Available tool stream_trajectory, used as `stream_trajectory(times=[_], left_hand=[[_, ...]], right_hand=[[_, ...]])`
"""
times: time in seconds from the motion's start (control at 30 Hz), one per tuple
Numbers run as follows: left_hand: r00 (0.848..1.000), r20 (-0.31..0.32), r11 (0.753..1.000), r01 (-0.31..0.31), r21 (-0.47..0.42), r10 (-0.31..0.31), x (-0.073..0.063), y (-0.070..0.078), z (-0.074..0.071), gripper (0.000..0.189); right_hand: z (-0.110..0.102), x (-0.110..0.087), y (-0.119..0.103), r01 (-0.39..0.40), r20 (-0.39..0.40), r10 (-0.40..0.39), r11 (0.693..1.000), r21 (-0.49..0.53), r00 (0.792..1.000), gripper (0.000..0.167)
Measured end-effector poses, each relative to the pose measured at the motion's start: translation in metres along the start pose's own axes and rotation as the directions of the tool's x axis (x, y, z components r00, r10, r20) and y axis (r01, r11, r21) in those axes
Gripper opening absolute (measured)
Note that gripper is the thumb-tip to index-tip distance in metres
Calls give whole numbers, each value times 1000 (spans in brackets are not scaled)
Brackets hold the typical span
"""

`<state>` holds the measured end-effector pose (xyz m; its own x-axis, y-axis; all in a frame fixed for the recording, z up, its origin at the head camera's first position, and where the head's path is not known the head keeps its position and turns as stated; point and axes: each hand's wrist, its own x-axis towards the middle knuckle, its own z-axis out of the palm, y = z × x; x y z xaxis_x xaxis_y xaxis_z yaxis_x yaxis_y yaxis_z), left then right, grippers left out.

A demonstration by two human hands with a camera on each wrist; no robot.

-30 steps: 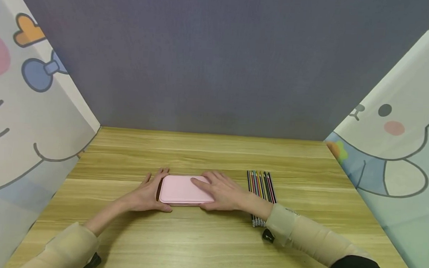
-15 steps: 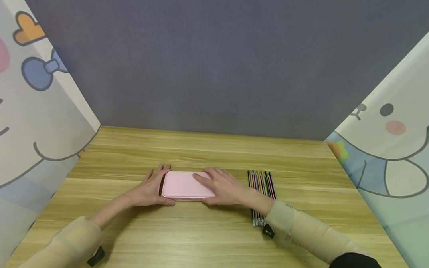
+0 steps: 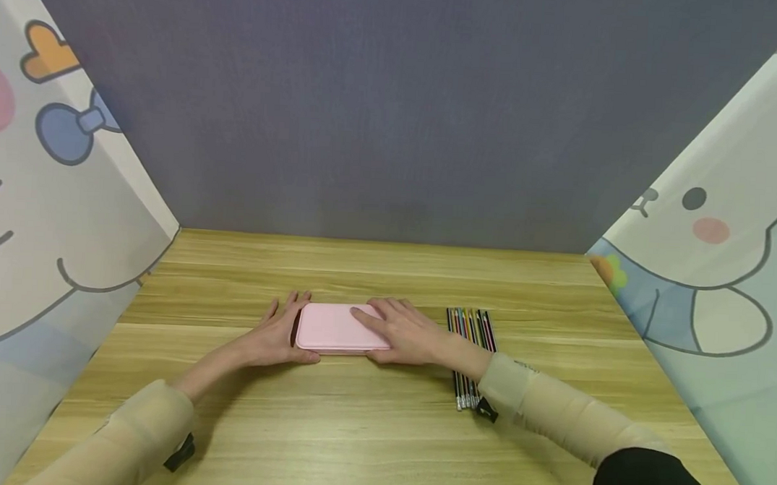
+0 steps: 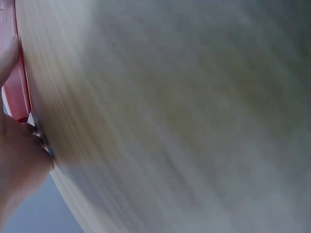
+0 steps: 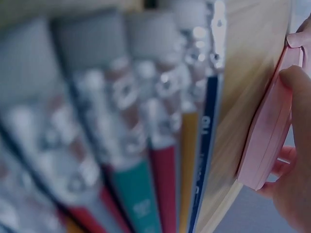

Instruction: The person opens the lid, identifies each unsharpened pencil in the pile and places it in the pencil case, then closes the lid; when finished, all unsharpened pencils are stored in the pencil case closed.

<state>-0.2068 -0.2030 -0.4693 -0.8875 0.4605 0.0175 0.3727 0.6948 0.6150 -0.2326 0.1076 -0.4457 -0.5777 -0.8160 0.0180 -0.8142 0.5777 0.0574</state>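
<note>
A flat pink pencil case [image 3: 333, 327] with rounded corners lies on the wooden table, its lid down. My left hand [image 3: 273, 339] grips its left end, thumb at the near edge and fingers toward the far side. The right hand [image 3: 410, 337] holds the other end, with one finger lying across the top and the thumb low at the near edge. In the right wrist view the case [image 5: 269, 126] shows a seam along its side. Only a corner of the case [image 4: 18, 92] appears in the left wrist view, beside the left hand [image 4: 22, 155].
Several pencils [image 3: 469, 333] lie side by side under my right forearm. Their eraser ends [image 5: 155, 34] loom close in the right wrist view. A grey panel [image 3: 393, 127] stands behind the table [image 3: 354, 429], and cartoon-printed panels flank both sides.
The pencil case has slid away from me and slightly to the right, with both hands moving along on it. The pencils stay where they were.
</note>
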Motion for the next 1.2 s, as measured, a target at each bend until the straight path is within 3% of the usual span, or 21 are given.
stream_trajectory(times=[0.63,1.2], left_hand=[[1000,-24,1000,10,18,-10,0,-3,4,115],[999,-30,999,28,41,-27,1,-1,6,121]], right_hand=[[9,0,-3,44,-24,-50,981,-190,998,79],[6,1,1,99,-30,-108,972,-213,994,76]])
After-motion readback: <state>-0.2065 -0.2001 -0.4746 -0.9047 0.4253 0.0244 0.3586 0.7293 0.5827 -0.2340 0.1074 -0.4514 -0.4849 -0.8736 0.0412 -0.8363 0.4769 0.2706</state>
